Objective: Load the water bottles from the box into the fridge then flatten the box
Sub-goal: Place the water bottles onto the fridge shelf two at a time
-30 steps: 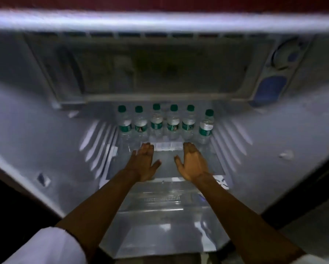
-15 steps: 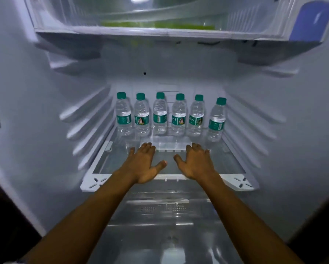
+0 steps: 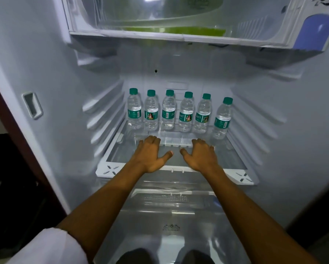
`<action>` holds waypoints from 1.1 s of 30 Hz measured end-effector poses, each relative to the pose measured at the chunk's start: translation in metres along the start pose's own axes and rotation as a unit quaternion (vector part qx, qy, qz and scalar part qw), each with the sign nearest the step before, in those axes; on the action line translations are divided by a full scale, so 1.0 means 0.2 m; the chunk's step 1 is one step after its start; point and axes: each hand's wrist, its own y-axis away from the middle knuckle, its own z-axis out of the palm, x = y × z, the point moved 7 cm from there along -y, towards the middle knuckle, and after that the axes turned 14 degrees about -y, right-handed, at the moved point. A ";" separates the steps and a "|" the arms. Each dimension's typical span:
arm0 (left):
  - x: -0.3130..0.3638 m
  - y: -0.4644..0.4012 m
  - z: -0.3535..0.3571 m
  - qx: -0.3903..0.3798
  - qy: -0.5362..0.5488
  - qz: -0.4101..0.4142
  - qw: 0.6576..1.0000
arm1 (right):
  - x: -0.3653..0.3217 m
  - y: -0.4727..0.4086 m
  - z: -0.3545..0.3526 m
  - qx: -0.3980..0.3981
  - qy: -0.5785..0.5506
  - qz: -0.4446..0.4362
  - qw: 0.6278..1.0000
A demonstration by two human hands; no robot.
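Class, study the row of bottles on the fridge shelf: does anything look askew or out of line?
Yes. Of the six clear plastic water bottles with green caps, the rightmost bottle stands apart from the others, nearer the front, and looks slightly tilted. The other five form a close row at the back of the glass shelf.

The six clear water bottles point(image 3: 179, 111) wear green caps and green labels, the fridge point(image 3: 55, 73) walls are pale grey-white, and the control panel point(image 3: 316, 31) shows a blue patch.
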 end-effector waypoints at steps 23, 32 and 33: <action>-0.55 -0.65 -0.39 0.072 0.258 -0.098 0.959 | -0.83 -0.77 -0.05 -0.014 -0.070 -0.161 0.984; -0.57 -0.53 -0.45 0.085 0.198 -0.187 0.959 | -0.88 -0.69 -0.11 -0.001 -0.061 -0.177 0.982; -0.57 -0.51 -0.47 0.083 0.178 -0.194 0.961 | -0.89 -0.67 -0.12 -0.001 -0.068 -0.180 0.981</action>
